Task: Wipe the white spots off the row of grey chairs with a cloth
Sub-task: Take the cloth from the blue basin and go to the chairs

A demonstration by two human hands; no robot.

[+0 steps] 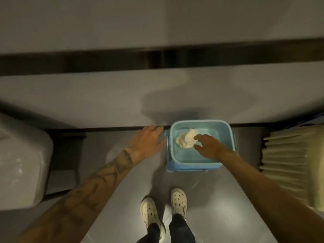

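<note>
A crumpled pale cloth (185, 141) lies inside a light blue bucket (226, 130) on the floor in front of me. My right hand (210, 148) reaches into the bucket, its forefinger and thumb spread at the cloth's right edge; they touch it without closing round it. My left hand (148, 139) hovers with straight fingers just left of the bucket's rim and holds nothing. A grey chair seat (22, 163) with whitish spots fills the left edge of the view.
A cream ribbed object (289, 163) stands at the right edge. A grey wall with a dark band (122, 62) runs behind the bucket. My feet in cream clogs (150, 213) stand on the grey floor below the bucket.
</note>
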